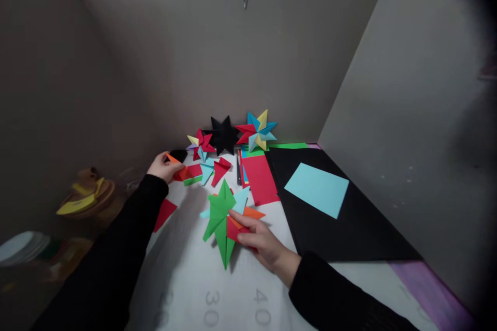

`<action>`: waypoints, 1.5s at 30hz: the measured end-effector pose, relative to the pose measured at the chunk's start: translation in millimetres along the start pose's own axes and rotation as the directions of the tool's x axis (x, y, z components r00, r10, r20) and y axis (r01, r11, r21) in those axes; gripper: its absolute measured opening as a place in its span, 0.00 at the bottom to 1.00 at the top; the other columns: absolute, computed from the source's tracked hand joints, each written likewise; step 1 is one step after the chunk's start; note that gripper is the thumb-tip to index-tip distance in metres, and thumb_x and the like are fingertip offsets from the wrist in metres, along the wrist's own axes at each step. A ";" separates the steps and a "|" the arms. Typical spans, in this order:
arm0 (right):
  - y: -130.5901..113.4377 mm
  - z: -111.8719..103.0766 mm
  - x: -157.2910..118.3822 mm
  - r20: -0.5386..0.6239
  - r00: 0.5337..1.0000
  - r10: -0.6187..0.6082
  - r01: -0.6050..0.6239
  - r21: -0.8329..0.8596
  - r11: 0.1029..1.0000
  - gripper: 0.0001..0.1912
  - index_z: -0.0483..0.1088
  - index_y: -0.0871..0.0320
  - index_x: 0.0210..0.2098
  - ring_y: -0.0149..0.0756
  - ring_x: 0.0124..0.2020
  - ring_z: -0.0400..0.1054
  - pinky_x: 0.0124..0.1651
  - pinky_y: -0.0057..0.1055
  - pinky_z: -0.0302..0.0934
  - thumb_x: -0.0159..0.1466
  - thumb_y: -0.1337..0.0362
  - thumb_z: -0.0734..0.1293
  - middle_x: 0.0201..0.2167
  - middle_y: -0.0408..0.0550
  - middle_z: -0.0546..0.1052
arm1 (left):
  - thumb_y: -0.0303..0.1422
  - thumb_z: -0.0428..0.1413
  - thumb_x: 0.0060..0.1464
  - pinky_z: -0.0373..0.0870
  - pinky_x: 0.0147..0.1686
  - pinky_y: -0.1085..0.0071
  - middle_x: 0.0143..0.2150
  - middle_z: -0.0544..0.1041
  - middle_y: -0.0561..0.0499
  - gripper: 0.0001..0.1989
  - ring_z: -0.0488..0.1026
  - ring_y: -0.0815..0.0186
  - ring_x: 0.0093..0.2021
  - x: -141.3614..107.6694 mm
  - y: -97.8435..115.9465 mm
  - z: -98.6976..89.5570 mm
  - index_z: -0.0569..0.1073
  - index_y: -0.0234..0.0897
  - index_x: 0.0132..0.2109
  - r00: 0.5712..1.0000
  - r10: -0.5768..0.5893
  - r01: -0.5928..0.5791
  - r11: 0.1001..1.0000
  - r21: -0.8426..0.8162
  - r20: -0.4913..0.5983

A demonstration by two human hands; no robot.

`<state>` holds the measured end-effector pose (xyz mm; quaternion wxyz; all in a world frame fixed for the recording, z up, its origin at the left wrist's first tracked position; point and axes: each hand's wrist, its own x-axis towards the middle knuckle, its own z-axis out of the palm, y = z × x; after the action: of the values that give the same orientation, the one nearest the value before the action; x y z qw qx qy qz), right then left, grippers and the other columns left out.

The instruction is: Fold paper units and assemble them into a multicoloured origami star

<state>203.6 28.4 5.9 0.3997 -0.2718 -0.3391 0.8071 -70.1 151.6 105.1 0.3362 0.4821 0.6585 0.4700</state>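
My right hand pinches the red and orange part of a paper star, whose points are green, light blue, orange and red. The star is over the white surface in the middle. At the left, my left hand has its fingers closed on an orange folded paper piece. Close beside that hand lie a red and green paper piece, a light blue folded piece and a red folded piece. A red paper lies partly behind my left sleeve.
Finished-looking stars, one red, one black and one multicoloured, lean at the back wall. Red sheets lie beside a black board bearing a light blue sheet. Round containers stand at the left.
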 end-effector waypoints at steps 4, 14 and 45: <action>1.3 0.9 -1.6 -0.018 1.000 -0.008 0.008 -0.011 1.000 0.31 0.68 0.53 0.52 0.40 0.46 0.68 0.54 0.38 0.55 0.48 0.68 0.72 0.48 0.47 0.75 | 0.31 0.65 0.34 0.50 0.13 0.82 0.18 0.69 0.57 0.21 0.61 0.75 0.15 -75.2 8.1 -4.3 0.69 0.36 0.39 0.973 -0.066 0.142 0.926 -0.351 0.219; 4.1 0.3 -2.9 -0.051 0.998 -0.044 0.042 -0.029 0.999 0.31 0.68 0.52 0.53 0.40 0.48 0.68 0.53 0.36 0.57 0.49 0.68 0.72 0.50 0.46 0.73 | 0.37 0.66 0.35 0.68 0.29 0.75 0.28 0.76 0.50 0.13 0.71 0.69 0.29 -122.7 -26.5 -5.5 0.77 0.33 0.28 0.998 0.036 -0.008 0.915 -0.403 0.060; -3.2 -7.5 -10.8 0.159 0.987 -0.011 0.089 -0.496 0.864 0.30 0.59 0.51 0.59 0.47 0.60 0.56 0.62 0.47 0.44 0.57 0.61 0.68 0.59 0.47 0.65 | 0.34 0.64 0.39 0.66 0.24 0.76 0.23 0.74 0.55 0.16 0.71 0.71 0.23 -122.4 -66.8 13.7 0.68 0.34 0.34 0.981 -0.069 0.127 0.935 -0.331 0.181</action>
<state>216.1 23.3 5.5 0.3093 -0.2955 -0.5733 0.6988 -41.3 33.0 36.3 0.4913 0.4207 0.5602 0.5176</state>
